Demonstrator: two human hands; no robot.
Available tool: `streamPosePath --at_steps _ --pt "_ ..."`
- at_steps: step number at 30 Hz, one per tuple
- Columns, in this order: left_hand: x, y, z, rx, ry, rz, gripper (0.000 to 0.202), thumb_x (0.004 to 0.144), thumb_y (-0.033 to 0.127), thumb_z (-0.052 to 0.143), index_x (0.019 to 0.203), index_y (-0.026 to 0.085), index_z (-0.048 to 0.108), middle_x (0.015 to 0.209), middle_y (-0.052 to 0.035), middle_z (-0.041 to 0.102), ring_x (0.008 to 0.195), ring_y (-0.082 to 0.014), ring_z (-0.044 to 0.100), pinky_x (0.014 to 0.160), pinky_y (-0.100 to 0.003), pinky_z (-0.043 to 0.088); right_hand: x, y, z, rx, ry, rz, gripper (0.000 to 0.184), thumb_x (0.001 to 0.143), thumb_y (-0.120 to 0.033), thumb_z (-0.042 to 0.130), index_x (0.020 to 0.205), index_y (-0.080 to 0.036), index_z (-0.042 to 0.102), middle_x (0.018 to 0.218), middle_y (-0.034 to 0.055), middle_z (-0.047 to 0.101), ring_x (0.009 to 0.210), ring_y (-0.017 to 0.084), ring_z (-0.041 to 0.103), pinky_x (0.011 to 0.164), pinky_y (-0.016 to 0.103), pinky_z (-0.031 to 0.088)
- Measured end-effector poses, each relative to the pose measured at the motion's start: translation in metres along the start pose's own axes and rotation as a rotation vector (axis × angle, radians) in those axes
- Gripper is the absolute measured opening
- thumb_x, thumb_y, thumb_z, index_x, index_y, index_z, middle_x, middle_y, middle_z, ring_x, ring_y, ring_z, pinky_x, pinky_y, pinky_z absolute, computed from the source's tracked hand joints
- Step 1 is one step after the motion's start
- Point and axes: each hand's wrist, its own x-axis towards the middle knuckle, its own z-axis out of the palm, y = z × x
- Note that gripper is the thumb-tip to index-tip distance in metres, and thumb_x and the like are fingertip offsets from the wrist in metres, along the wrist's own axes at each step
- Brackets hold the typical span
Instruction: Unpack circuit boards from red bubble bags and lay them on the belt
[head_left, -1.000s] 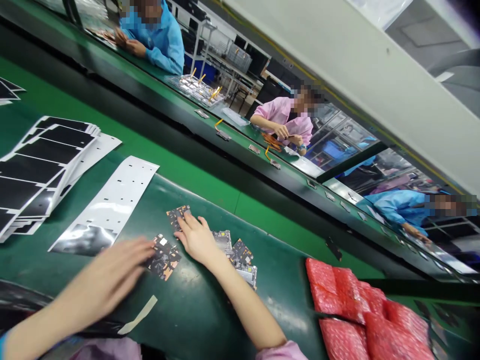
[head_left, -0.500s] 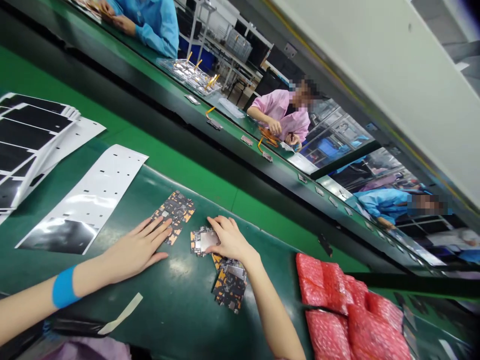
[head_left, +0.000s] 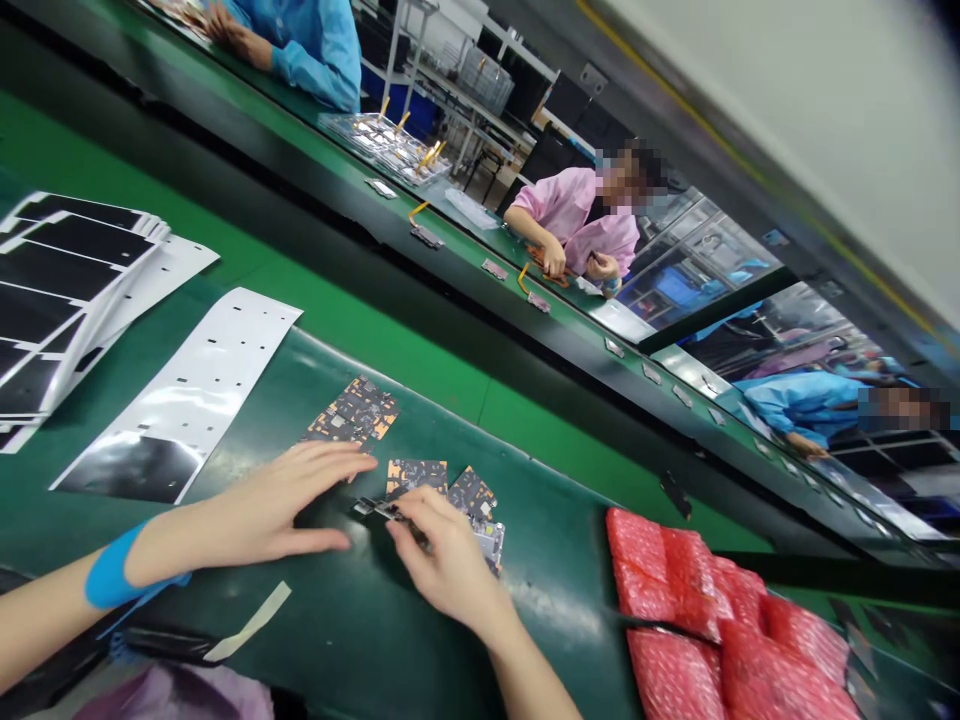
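Observation:
Several small black and orange circuit boards lie on the dark green mat (head_left: 360, 620). My left hand (head_left: 270, 510) stretches flat, fingers apart, its tips just below one board (head_left: 352, 412). My right hand (head_left: 446, 560) is curled, its fingertips pinching the edge of a board (head_left: 382, 509) lifted slightly off the mat. Two more boards (head_left: 450, 485) lie just beyond it. A blue band circles my left wrist.
White backing sheets (head_left: 187, 400) and a stack of black-and-white sheets (head_left: 67, 290) lie at the left. Red bubble-wrap bags (head_left: 697, 610) sit at the right. A paper strip (head_left: 251, 623) lies near me. Across the green conveyor (head_left: 420, 350), three other people work.
My right hand pulled back toward me and now pinches a board's edge. My left hand slid right, off the far board. The boards near my right hand have been rearranged.

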Motion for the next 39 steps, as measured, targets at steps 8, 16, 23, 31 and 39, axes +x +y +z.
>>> streamPosePath --at_steps 8,16,23,31,39 --pt "-0.026 0.049 0.029 0.222 0.323 0.025 0.067 0.096 0.038 0.059 0.155 0.017 0.033 0.146 -0.0135 0.053 0.131 -0.0288 0.055 0.109 -0.041 0.045 0.002 -0.003 0.047 0.816 0.046 0.451 0.055 0.095 -0.063 0.047 0.122 -0.018 0.063 0.111 0.0108 0.067 0.088 0.021 0.069 0.074 0.037 0.062" --pt "-0.048 0.006 0.017 -0.403 0.290 -0.607 0.052 0.096 0.057 0.049 0.115 0.014 0.073 0.099 -0.0035 0.078 0.081 -0.0218 0.075 0.067 -0.021 0.060 -0.006 0.030 0.011 -0.192 0.006 0.143 0.050 0.091 -0.033 0.068 0.139 -0.022 0.058 0.146 0.0159 0.052 0.137 0.035 0.046 0.111 0.063 0.039" --pt "-0.067 0.005 0.020 0.393 0.313 -0.515 0.062 0.102 0.044 0.035 0.144 0.000 0.046 0.144 -0.0224 0.053 0.132 -0.0447 0.050 0.105 -0.061 0.044 -0.007 0.069 0.000 -0.669 -0.141 -0.175 0.028 0.096 -0.013 0.056 0.121 -0.014 0.069 0.124 0.0150 0.070 0.113 0.026 0.066 0.113 0.056 0.039" --pt "-0.073 0.036 0.059 0.384 0.307 -0.290 0.073 0.102 0.060 0.026 0.114 0.008 0.075 0.134 -0.0168 0.063 0.125 -0.0379 0.057 0.119 -0.049 0.025 0.006 0.059 -0.023 -0.422 -0.008 -0.353 0.027 0.097 -0.009 0.047 0.108 -0.021 0.069 0.116 0.0069 0.074 0.124 0.020 0.061 0.117 0.051 0.035" --pt "-0.052 0.027 0.060 0.406 0.300 -0.242 0.072 0.103 0.059 0.021 0.114 0.013 0.076 0.132 -0.0111 0.065 0.123 -0.0315 0.060 0.121 -0.043 0.020 0.000 0.074 -0.013 -0.507 -0.094 -0.340 0.051 0.084 0.005 0.034 0.109 -0.017 0.072 0.138 0.0086 0.062 0.141 0.025 0.045 0.114 0.057 0.041"
